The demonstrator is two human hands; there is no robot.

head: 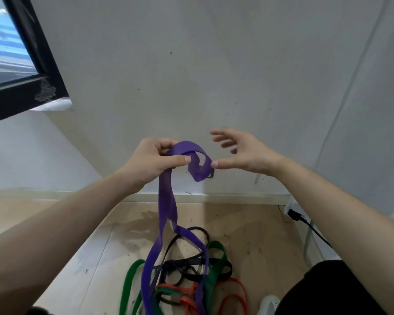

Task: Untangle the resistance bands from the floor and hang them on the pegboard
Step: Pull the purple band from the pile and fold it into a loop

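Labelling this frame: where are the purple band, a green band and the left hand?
purple band (pixel 166 201): head view, its hanging middle stretch.
green band (pixel 135 264): head view, curved top of the leftmost loop.
left hand (pixel 150 162): head view, back of the hand.

The purple band (pixel 166 201) is wide and flat. Its top end is gripped in the left hand (pixel 150 162) and twists into a loose loop between the hands, and the loop's far edge touches the right hand's (pixel 243 153) thumb tip. A small dark hook (pixel 210 175), perhaps a peg, shows at the loop's lower edge. Below the left hand the band hangs in two strands. Well below both hands they run into a tangled pile of green (pixel 132 276), black (pixel 184 262) and red (pixel 234 294) bands.
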